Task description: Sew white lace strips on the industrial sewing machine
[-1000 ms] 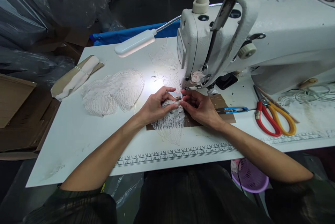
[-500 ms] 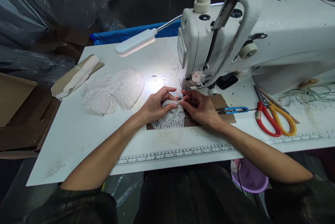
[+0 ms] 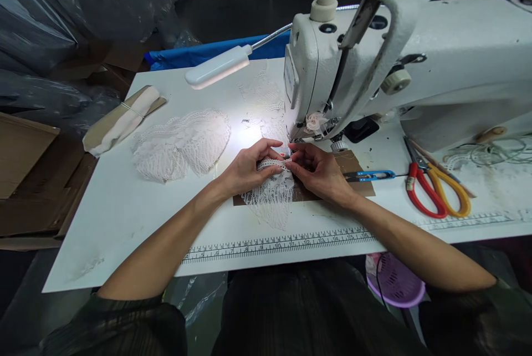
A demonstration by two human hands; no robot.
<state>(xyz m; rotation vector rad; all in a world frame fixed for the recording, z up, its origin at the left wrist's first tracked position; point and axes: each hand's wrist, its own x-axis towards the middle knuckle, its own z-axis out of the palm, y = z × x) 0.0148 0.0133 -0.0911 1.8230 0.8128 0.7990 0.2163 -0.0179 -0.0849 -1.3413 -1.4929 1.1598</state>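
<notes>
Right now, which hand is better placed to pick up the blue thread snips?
Right. The right hand lies beside the blue thread snips; the left hand pinches the lace piece on the far side.

A white lace piece [image 3: 270, 198] lies flat on a brown patch of the table, its fan-shaped lower end spread toward the ruler, its scalloped top edge bunched just before the needle.
</notes>
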